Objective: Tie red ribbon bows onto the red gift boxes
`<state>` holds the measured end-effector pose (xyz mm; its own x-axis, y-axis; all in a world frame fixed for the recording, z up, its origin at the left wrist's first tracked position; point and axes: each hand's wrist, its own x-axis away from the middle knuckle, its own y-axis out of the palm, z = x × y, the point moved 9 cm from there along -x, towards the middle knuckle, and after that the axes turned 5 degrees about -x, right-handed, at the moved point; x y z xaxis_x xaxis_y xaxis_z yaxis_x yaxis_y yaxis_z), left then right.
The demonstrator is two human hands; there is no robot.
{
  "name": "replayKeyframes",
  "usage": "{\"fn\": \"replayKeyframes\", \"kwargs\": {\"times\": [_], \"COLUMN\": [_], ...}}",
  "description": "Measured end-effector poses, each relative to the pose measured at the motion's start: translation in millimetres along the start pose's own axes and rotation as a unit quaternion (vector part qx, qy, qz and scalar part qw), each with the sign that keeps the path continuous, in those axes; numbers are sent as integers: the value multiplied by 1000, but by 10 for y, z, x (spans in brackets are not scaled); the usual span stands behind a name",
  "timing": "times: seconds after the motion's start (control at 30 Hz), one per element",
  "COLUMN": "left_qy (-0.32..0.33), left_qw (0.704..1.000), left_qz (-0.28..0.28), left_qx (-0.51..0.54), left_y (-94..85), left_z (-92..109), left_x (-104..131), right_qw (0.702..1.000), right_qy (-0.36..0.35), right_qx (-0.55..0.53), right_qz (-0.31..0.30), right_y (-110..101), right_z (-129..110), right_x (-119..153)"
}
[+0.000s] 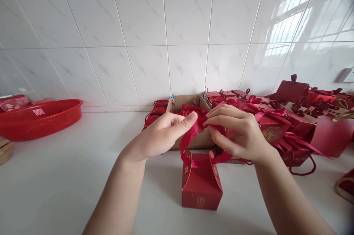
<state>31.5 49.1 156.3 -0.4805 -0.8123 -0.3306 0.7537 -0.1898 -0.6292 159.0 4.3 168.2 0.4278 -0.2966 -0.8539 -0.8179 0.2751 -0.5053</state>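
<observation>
A small red gift box (201, 190) stands upright on the white counter, its two curved top flaps raised. Red ribbon (188, 138) runs through the flaps and loops up to both hands. My left hand (168, 131) pinches the ribbon between thumb and fingers, above and left of the box. Across from it, my right hand (235, 128) is closed on the ribbon too, fingertips together. The two hands are a short way apart, and the ribbon's ends are partly hidden behind the fingers.
Behind the hands is an open cardboard box (188, 100) with red ribbon inside. Many red gift boxes (276, 128) crowd the counter at the right. A red plastic basin (63, 115) sits at the left. White marbled tiles (146, 13) form the back wall.
</observation>
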Motion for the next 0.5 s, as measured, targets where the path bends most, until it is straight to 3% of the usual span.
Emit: {"fn": "replayKeyframes", "kwargs": {"times": [0.1, 0.27, 0.37, 0.5], "left_qy": [-46, 57, 76, 67], "left_qw": [997, 995, 989, 970], "left_qz": [-58, 37, 89, 124], "left_qx": [-7, -74, -88, -197], "left_y": [100, -175, -386, -551], "left_z": [-61, 102, 62, -117], "left_x": [39, 116, 189, 381], "right_qw": [999, 991, 978, 921], "right_qy": [36, 98, 165, 323], "right_qx": [-27, -87, -109, -106], "right_qz": [-4, 27, 73, 193], "right_y": [-6, -91, -176, -389], "right_z": [68, 161, 228, 376], "right_x": [2, 16, 112, 585]}}
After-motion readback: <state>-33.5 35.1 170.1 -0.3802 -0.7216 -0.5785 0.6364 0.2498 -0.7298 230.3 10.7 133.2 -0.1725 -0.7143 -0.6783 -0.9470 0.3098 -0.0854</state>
